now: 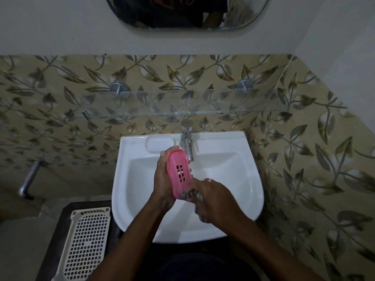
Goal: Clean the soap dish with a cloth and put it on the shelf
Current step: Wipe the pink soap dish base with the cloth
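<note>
Over the white sink (239,191) my left hand (162,183) grips a pink plastic soap dish (178,171) from its left side, its slotted bottom turned up toward me. My right hand (215,201) holds a bunched dark patterned cloth (192,194) against the dish's near end. Most of the cloth is hidden under my fingers. A clear glass shelf (203,106) runs along the tiled wall above the tap, with nothing on it.
A chrome tap (187,138) stands at the back of the sink, right beside the dish's far end. A cream perforated basket (85,242) lies on a dark surface at lower left. A metal pipe (28,179) juts from the left wall. A mirror (186,13) hangs above.
</note>
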